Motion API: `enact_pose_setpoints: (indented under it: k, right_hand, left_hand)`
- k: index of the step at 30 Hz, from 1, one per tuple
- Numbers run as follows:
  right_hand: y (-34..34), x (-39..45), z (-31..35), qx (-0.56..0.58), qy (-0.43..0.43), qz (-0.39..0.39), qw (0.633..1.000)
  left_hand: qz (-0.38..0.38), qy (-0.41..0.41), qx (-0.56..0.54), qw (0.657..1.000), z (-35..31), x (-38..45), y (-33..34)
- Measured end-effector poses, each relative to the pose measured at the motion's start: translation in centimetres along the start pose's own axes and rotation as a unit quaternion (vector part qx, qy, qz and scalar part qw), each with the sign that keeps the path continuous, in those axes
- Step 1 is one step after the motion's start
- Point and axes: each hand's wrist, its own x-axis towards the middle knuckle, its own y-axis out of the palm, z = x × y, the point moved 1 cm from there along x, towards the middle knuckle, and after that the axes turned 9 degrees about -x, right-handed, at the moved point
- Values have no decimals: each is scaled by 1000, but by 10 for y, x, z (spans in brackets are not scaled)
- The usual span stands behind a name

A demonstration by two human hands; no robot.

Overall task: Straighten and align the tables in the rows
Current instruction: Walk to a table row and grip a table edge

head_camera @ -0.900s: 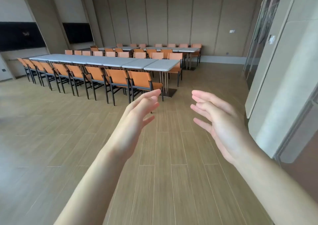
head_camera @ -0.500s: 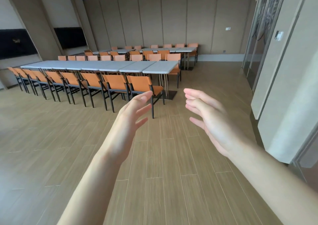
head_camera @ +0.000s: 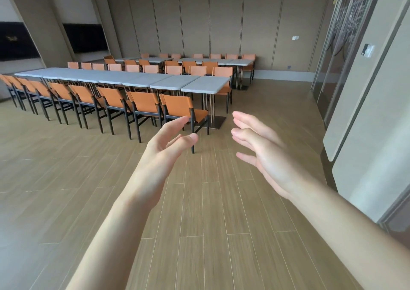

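Both hands, left hand (head_camera: pixel 165 142) and right hand (head_camera: pixel 259 150), are reaching out empty, fingers spread, readying for the end worktop (head_camera: pixel 205 85) ahead.

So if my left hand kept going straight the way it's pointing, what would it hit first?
Probably the nearest orange chair at the end of the front table row. The left hand is empty, with open floor between; depth is unclear.

single head-worn view, looking forward and slightly down across the wooden floor (head_camera: pixel 199 223). close on the left hand (head_camera: pixel 164 147) and right hand (head_camera: pixel 264 154), raised in the foreground. near desk row (head_camera: pixel 133 79) well ahead, running off to the left.
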Motion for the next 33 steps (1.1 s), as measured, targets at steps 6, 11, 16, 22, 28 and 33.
enact_pose_setpoints:
  k: [6, 11, 16, 22, 28, 33]
  right_hand:
    - [-48, 53, -21, 2, -9, -22, 1000]
    - [-102, 104, -45, 12, -6, -41, 999]
    - [-170, 161, -64, 31, -3, -70, 997]
    - [-229, 218, -87, 35, -8, -73, 997]
    - [-265, 257, -105, 49, 4, -87, 995]
    - [-274, 294, -113, 51, 3, -88, 995]
  left_hand:
    - [5, 10, 14, 1000, 17, 61, 42]
    - [3, 20, -8, 1000, 35, 122, 93]
    - [-16, 28, -22, 999, 50, 196, 157]
    - [-28, 36, -40, 998, 66, 266, 224]
    - [-1, 24, -25, 999, 84, 310, 257]
    - [3, 13, -45, 999, 107, 350, 267]
